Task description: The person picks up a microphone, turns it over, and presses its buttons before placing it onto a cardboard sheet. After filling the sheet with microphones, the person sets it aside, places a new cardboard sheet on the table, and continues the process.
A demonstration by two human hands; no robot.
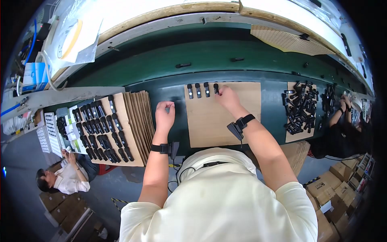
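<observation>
My right hand [229, 99] pinches a small black clip-on microphone [216, 87] with a rounded top, at the upper part of a flat cardboard sheet [225, 121]. Left of it, three similar microphones [198, 90] lie upright in a row along the sheet's far edge. My left hand [165, 115] hovers over the green table between that sheet and a stack of cardboard [139, 121]; its fingers are curled together and no object shows in them. Each wrist wears a black strap with a small device.
Several rows of black microphones [98, 123] cover the stack's top sheet at left. A heap of them [300, 107] lies on cardboard at right. Two microphones sit on the green belt [161, 72] beyond. Co-workers sit at left [70, 177] and right [342, 133]. Cartons [326, 185] stand lower right.
</observation>
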